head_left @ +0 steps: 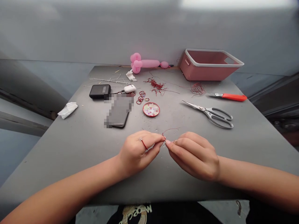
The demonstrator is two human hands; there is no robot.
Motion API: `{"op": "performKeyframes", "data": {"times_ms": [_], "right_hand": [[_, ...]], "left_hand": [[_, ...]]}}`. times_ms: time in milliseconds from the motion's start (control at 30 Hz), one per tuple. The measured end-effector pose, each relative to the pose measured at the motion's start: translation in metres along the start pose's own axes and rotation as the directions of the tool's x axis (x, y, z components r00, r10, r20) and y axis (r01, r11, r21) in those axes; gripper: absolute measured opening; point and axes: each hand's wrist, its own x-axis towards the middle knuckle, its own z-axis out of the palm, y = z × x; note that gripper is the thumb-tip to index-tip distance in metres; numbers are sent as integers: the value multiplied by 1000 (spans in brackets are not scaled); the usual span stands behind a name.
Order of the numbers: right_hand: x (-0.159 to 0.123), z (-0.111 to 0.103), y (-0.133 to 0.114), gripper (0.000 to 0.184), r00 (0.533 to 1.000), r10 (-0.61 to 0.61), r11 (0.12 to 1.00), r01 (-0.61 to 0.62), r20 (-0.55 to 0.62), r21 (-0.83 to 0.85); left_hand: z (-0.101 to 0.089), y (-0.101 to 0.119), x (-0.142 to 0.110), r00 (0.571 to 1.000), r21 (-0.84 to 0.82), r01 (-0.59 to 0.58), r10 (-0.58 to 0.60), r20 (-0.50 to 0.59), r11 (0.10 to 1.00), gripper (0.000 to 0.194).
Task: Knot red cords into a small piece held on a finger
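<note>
Near the table's front, my left hand pinches a thin red cord between thumb and forefinger. A loose end of the cord trails up and to the right above the fingertips. My right hand is closed in a pinch at the same spot, its fingertips meeting the cord close to the left ones. The exact knot or loop between them is too small to make out. On a left finger sits a red cord ring. Beyond the hands lies a small round dish with a red rim and little beads inside.
Scissors, an orange-handled utility knife and a red cord coil lie right. A pink bin stands behind. Red scraps, small red rings, a phone, a black power bank and tissue are further left.
</note>
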Motion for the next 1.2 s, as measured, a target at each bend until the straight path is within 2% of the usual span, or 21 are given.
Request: {"op": "performKeyframes", "data": {"times_ms": [67, 133, 200, 233, 300, 367, 400, 467, 533, 633, 700, 800, 867, 900, 1000, 1067, 1133, 1200], "right_hand": [[4, 0, 1, 19, 999, -41, 998, 41, -3, -45], [8, 0, 1, 17, 997, -73, 992, 74, 7, -98], [12, -1, 0, 17, 995, -98, 984, 102, 35, -143], [13, -1, -1, 17, 994, -102, 982, 108, 47, -156], [14, -5, -1, 15, 996, -64, 990, 73, 69, -125], [16, -10, 0, 13, 987, 71, 996, -79, 146, 48], [17, -14, 2, 13, 960, 161, 962, -205, 231, 179], [20, -21, 7, 11, 859, 294, 779, -469, 419, 416], [24, -26, 14, 11, 733, 398, 586, -666, 551, 462], [25, -24, 22, 22, 547, 453, 329, -836, 704, 438], [24, -18, 25, 26, 482, 420, 185, -875, 769, 447], [20, -10, 26, 26, 466, 357, 21, -871, 810, 492], [18, -6, 27, 22, 473, 326, -32, -860, 818, 510], [17, -5, 28, 20, 482, 315, -35, -855, 818, 517], [13, 0, 34, 14, 547, 308, 6, -819, 779, 573], [10, 4, 37, 11, 581, 338, 0, -786, 740, 618], [9, 7, 39, 10, 554, 381, -61, -784, 741, 618], [8, 10, 39, 13, 490, 418, -133, -800, 765, 585]], "left_hand": [[0, 2, 1, 978, -131, 205, -199, 56, 970, 14], [0, 3, 2, 885, -294, 465, -430, 180, 835, 16], [0, 3, 5, 782, -413, 623, -547, 300, 665, 21], [0, 2, 6, 757, -448, 651, -567, 326, 613, 23], [0, -1, 8, 751, -462, 657, -574, 327, 596, 21], [-1, -3, 10, 764, -442, 644, -560, 321, 625, 18], [-1, -3, 11, 771, -434, 636, -546, 328, 638, 16], [-3, -2, 12, 775, -451, 631, -511, 370, 631, 13], [-3, 1, 11, 779, -465, 627, -494, 386, 626, 11], [-2, 3, 7, 777, -488, 629, -514, 363, 606, 19], [0, 2, 4, 766, -503, 640, -530, 363, 581, 26], [2, 1, 3, 793, -496, 608, -497, 352, 620, 17], [3, 0, 4, 816, -489, 578, -479, 324, 653, 14], [3, 0, 5, 814, -498, 580, -485, 320, 645, 13], [4, 1, 8, 761, -555, 639, -546, 351, 533, 12], [5, 0, 9, 729, -590, 662, -580, 363, 462, 16], [4, -1, 10, 710, -609, 670, -604, 361, 425, 21], [3, -2, 10, 678, -607, 696, -627, 383, 382, 24]]}}
